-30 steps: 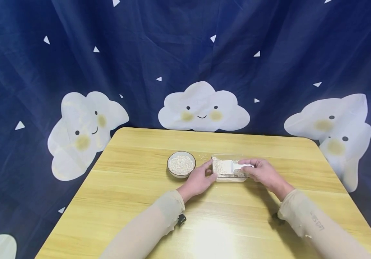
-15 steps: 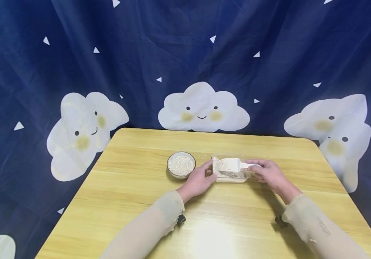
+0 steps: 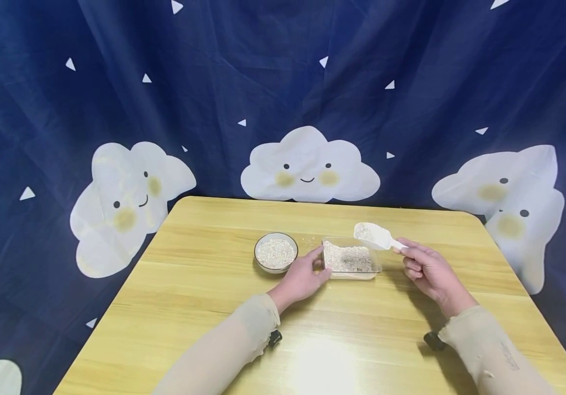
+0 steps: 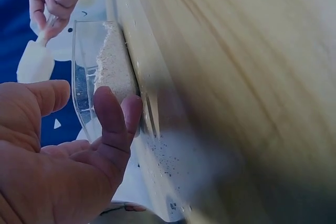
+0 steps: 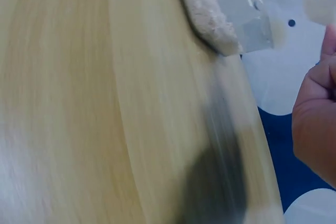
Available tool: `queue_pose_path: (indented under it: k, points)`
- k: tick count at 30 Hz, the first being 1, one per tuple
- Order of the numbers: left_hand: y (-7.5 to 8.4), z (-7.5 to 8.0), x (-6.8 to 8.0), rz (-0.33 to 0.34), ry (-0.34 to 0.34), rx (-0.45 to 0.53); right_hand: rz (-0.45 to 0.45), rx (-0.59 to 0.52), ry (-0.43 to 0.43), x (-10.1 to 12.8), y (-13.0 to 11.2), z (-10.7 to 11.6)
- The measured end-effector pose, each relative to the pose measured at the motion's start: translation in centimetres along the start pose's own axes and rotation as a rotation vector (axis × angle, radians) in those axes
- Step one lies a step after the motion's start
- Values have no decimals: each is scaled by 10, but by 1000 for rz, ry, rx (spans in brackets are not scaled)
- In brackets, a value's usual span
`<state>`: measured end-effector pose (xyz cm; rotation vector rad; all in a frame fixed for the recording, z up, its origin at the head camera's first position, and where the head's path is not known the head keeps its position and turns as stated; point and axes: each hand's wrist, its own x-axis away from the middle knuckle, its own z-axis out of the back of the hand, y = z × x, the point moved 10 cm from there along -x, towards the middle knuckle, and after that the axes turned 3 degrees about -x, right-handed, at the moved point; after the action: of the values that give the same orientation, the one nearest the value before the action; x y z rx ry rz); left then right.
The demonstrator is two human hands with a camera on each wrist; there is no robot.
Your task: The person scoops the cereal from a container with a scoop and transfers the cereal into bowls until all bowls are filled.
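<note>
In the head view, a clear rectangular container [image 3: 376, 270] holds pale, oat-like flakes [image 3: 334, 258], with a darker hollow toward their right side. My left hand [image 3: 301, 278] holds the container's left end, thumb and fingers spread across it. A white scoop [image 3: 379, 236] is raised above the container's back right corner. Flakes [image 3: 363, 231] lie in its bowl, which points left. My right hand [image 3: 431, 272] pinches the scoop's handle. In the left wrist view, the container's end [image 4: 80, 77] lies between thumb and fingers. The right wrist view cuts off most of the scoop [image 5: 318, 1].
A dark-rimmed bowl [image 3: 263, 264] of similar flakes stands left of the container, beside my left hand. Some crumbs [image 3: 309, 240] lie on the wooden table [image 3: 204, 263] between bowl and container. A blue cloud-patterned curtain [image 3: 283, 71] hangs behind the table's back edge.
My right hand has lifted the scoop up out of the container and drawn it to the right, uncovering the hollow in the flakes. The left hand has stayed in place.
</note>
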<state>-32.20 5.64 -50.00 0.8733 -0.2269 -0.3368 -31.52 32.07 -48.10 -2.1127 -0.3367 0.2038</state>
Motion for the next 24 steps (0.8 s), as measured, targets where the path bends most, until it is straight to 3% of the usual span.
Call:
queue_pose_path:
  k: [3,9,14,19,24]
  points:
    - [1,2,3,5,6,0,2,-77,-42,-2,1,-6]
    - [9,10,13,0,-5,39,6,-58,-43,-8,2,-13]
    - [21,31,31,-86,13,55,10,-41,-18,-10,2,-15]
    - [13,84,46,-186,99,-37,0,-24,-17,-11,1,-16]
    - [-31,149,51,-162,242,-160,0,1,-19,-11,-3,-16]
